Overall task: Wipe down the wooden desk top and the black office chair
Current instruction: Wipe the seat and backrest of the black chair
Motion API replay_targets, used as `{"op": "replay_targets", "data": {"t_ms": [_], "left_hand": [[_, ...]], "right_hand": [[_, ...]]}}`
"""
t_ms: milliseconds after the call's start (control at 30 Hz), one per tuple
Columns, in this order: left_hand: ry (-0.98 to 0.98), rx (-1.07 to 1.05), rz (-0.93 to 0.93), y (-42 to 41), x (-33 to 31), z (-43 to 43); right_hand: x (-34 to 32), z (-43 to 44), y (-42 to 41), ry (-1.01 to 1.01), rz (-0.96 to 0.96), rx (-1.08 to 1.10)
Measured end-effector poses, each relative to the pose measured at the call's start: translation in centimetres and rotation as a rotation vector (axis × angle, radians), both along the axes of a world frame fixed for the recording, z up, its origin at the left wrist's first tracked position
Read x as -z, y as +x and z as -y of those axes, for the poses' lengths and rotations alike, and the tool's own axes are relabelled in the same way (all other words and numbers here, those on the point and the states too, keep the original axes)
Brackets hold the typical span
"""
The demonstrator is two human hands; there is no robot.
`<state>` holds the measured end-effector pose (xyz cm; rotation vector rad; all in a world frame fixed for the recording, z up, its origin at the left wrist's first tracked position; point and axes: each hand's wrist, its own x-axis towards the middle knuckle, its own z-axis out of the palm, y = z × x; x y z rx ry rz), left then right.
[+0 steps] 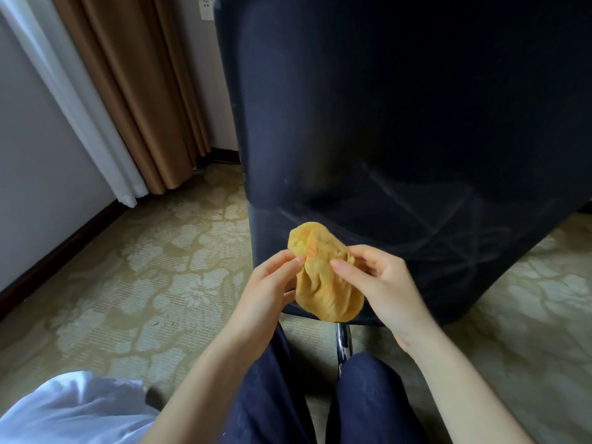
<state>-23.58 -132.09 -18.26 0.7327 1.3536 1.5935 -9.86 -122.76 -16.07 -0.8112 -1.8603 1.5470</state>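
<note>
Head view, looking down from a seated or crouched position: a bunched yellow cloth (323,283) is held up between both hands, just in front of the lower back panel of the black office chair (400,123), which fills the upper right of the frame. The left hand (269,280) pinches the cloth's left edge with fingertips and thumb; the right hand (384,280) pinches its upper right side the same way, fingers curled onto the fabric. The cloth does not appear to be pressed against the chair at this instant. Faint pale streaks (432,225) cross the lower part of the chair back, most likely wiping marks. A chrome chair leg (343,341) shows below the cloth, between the person's knees in dark trousers, above a patterned carpet (160,267); brown curtains (144,91) hang at upper left. The wooden desk is out of view. The step in hand seems to be regathering or refolding the cloth during the chair part of the task. The next move likely calls for settling the cloth into one hand with a fresh face outward — then pressing it flat to the chair back and sweeping across the unstreaked areas.
</note>
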Motion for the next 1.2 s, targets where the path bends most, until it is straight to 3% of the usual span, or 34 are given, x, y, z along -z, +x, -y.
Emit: {"op": "replay_targets", "data": {"t_ms": [167, 300, 500, 700, 767, 867, 1033, 1200], "left_hand": [[-0.056, -0.212, -0.001, 0.8, 0.0, 0.1], [-0.031, -0.2, -0.362, 1.1, -0.5, 0.3], [0.101, 0.041, -0.564, 1.9, -1.8, -0.2], [0.161, 0.046, -0.304, 2.1, -2.6, -0.7], [0.153, 0.033, -0.216, 2.1, -2.5, -0.8], [0.112, -0.025, -0.318, 2.5, -1.9, -1.1], [0.03, -0.106, -0.617, 2.7, -0.8, -1.7], [-0.026, -0.103, -0.571, 1.8, -0.3, -2.2]], "right_hand": [[-0.4, -0.4, 0.4, 0.408, 0.067, 0.313], [-1.3, -0.7, 0.9, 0.585, 0.065, 0.23], [-2.0, 0.1, 1.0, 0.421, -0.153, 0.1], [-0.3, 0.7, 0.4, -0.012, -0.353, 0.025], [0.8, 1.3, 0.3, -0.074, -0.364, 0.033], [2.2, 2.3, 0.0, -0.107, -0.362, 0.207], [1.9, 2.0, -0.5, 0.153, -0.322, 0.556], [-2.1, -1.5, -0.1, 0.699, -0.314, 0.681]]}}
